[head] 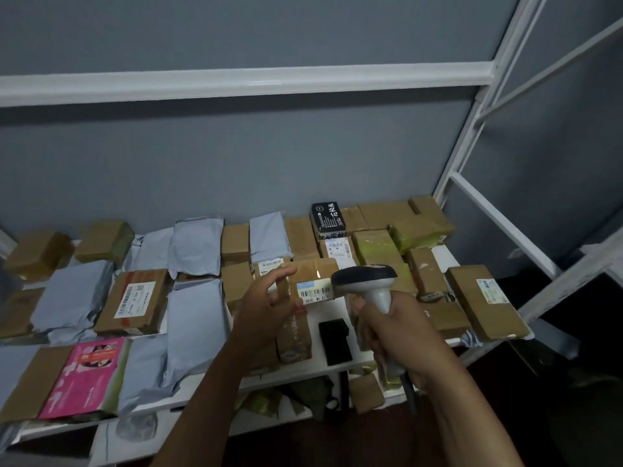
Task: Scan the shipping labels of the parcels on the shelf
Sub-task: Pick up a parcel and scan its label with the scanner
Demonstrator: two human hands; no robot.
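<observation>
My right hand (pixel 401 335) grips the handle of a grey barcode scanner (pixel 365 279), whose dark head points at a brown cardboard parcel (pixel 313 269) in the middle of the white shelf (pixel 337 364). That parcel carries a white barcode label (pixel 315 290) facing up. My left hand (pixel 266 305) hovers with fingers spread and relaxed just left of the parcel, its fingertips near the parcel's left edge; contact cannot be told. Several more parcels cover the shelf.
Grey poly mailers (pixel 195 325), brown boxes (pixel 135 301), a pink package (pixel 87 375), a black box (pixel 327 218) and a small black item (pixel 335 342) lie around. White rack uprights (pixel 472 129) stand at the right. A lower shelf holds more parcels (pixel 365 392).
</observation>
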